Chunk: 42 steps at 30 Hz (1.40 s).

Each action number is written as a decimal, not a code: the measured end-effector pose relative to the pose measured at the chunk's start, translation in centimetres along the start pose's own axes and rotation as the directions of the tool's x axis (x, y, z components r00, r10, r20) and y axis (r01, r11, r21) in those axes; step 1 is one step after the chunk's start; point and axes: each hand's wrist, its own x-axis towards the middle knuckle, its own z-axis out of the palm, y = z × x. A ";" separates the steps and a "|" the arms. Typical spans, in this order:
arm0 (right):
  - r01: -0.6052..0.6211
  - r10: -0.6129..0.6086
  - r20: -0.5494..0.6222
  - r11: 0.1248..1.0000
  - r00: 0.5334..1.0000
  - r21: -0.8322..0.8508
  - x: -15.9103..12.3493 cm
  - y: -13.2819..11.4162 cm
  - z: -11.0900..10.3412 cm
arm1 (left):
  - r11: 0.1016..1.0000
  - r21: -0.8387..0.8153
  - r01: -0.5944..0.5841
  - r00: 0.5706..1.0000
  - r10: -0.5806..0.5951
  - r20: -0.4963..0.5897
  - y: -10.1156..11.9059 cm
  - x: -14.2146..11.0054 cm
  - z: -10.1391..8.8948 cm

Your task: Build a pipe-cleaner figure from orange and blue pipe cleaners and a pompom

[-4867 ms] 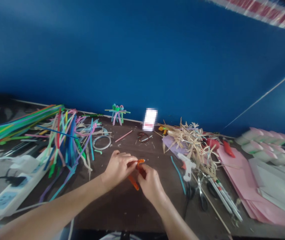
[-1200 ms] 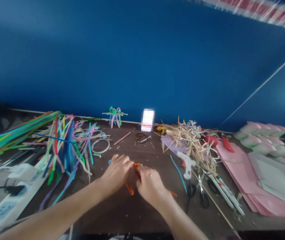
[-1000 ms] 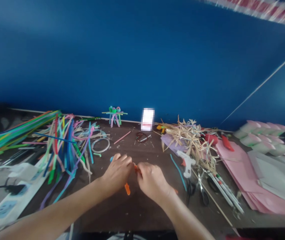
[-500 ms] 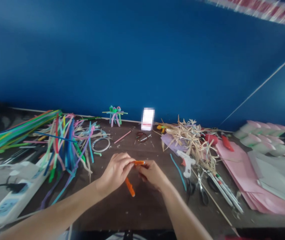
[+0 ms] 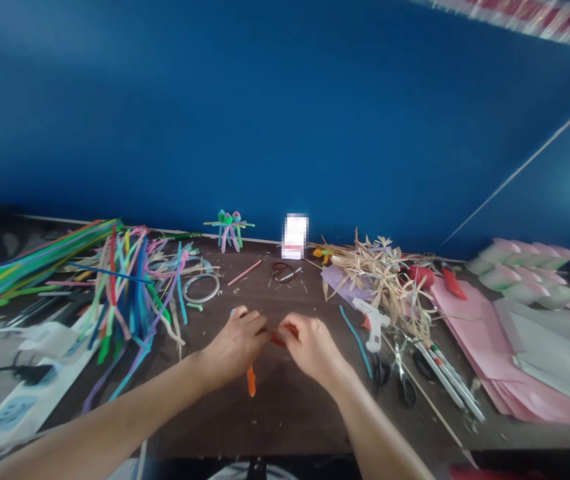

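Over the middle of the dark table, my left hand (image 5: 237, 343) is closed on an orange pipe cleaner (image 5: 251, 381), whose end hangs down below the palm. A bit of blue peeks out above the left knuckles; the rest of it is covered. My right hand (image 5: 312, 347) faces the left one, thumb and fingers pinched on an orange stretch of pipe cleaner between the two hands. The fingers hide how the orange parts join. To the right of my right hand lies a blue pipe cleaner (image 5: 356, 341), touched by neither hand.
At left lie bundled pipe cleaners (image 5: 137, 287) and a power strip (image 5: 19, 400). Behind stand a small pipe-cleaner figure (image 5: 229, 230) and a blurred bright screen (image 5: 295, 237). At right are a glue gun (image 5: 375, 323), scissors (image 5: 405, 380), dried strips (image 5: 379, 267) and pink sheets (image 5: 485, 353).
Both hands keep working the orange pipe cleaner. Since half a second ago my left hand has turned knuckles up, the hanging end points more straight down, and my right hand has shifted slightly right.
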 end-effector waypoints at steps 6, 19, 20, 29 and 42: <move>-0.243 0.137 0.244 0.843 0.960 0.481 1.1 2.1 1.0 | 0.969 -0.242 -0.039 0.982 -0.008 -0.188 0.1 -0.6 -0.8; -0.325 0.144 0.344 0.767 0.928 0.554 -1.1 0.5 4.5 | 0.865 -0.440 0.241 0.911 -0.358 -0.204 -0.7 0.0 1.3; -0.335 0.148 0.359 0.773 0.921 0.539 -1.4 0.5 4.6 | 0.856 -0.449 0.258 0.907 -0.375 -0.194 -0.9 0.0 1.4; -0.222 0.108 0.283 0.885 0.953 0.409 -3.1 3.0 3.1 | 0.610 -0.681 0.404 0.882 -0.457 0.115 -1.5 -0.1 1.7; 0.090 -0.069 -0.096 0.968 0.993 0.235 -1.4 1.6 2.2 | 0.420 -0.815 0.400 0.908 -0.303 0.289 -0.7 1.1 0.9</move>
